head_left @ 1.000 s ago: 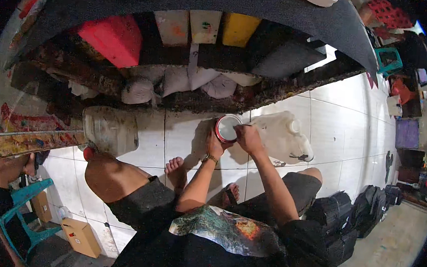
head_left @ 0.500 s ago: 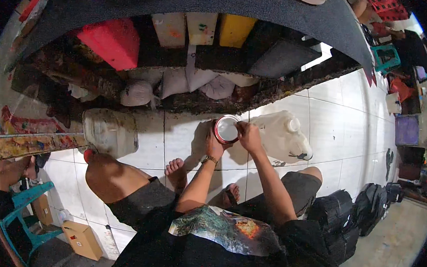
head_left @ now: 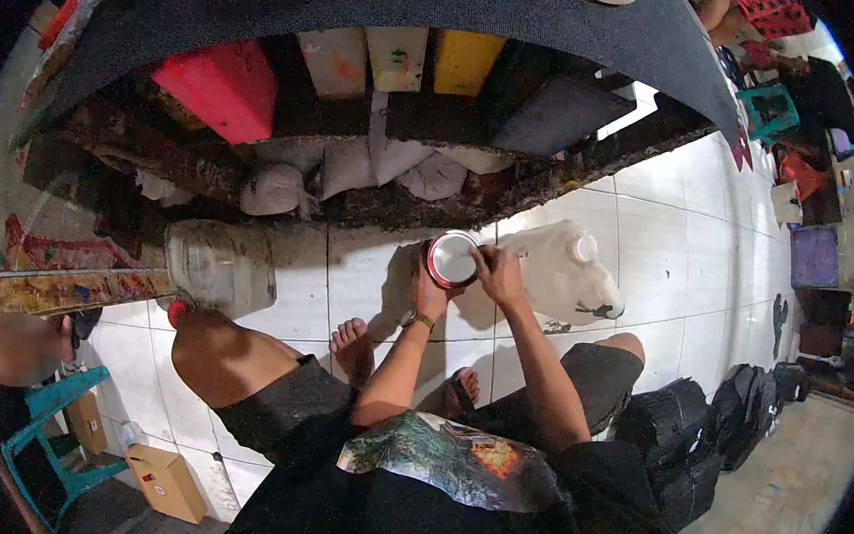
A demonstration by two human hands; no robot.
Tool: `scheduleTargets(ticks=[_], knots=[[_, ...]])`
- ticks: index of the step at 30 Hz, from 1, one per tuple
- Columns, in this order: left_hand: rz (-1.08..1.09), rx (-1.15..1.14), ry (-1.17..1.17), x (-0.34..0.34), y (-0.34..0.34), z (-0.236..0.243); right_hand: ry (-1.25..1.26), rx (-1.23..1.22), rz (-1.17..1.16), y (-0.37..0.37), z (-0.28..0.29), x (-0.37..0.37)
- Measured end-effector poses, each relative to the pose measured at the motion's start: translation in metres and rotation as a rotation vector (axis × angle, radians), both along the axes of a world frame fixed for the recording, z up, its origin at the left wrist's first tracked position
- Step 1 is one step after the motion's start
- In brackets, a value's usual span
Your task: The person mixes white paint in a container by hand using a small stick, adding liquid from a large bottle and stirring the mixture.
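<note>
The red-rimmed can partly hides the left of 2 hands.

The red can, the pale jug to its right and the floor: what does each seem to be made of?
Red can: probably painted metal; its rim has a silvery shine, though hard plastic isn't ruled out. Pale jug: likely plastic, cloudy and fairly dull, with a rounded, moulded-looking body. Floor: apparently ceramic or stone tile, glossy, given thin dark joints and bright reflections.

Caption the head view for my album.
Left hand holds a red-rimmed tin, right hand at its edge, over tiles.
</note>
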State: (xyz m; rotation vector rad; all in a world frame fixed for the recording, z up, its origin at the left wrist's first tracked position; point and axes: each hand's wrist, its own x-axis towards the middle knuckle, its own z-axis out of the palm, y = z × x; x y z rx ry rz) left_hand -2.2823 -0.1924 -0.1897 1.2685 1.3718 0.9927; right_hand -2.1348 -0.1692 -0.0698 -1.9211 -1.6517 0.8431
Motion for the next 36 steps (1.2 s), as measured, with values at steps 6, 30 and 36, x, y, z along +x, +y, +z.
scheduleTargets(ticks=[6, 30, 36], knots=[[0.033, 0.073, 0.117, -0.001, -0.001, -0.016, 0.022, 0.038, 0.129, -0.01, -0.013, -0.008], [0.04, -0.126, -0.176, -0.002, 0.002, -0.013, -0.063, 0.175, 0.27, 0.012, -0.04, 0.001], [0.073, -0.342, -0.731, 0.015, -0.005, -0.004, -0.284, 0.195, 0.37, 0.001, -0.033, 0.004]])
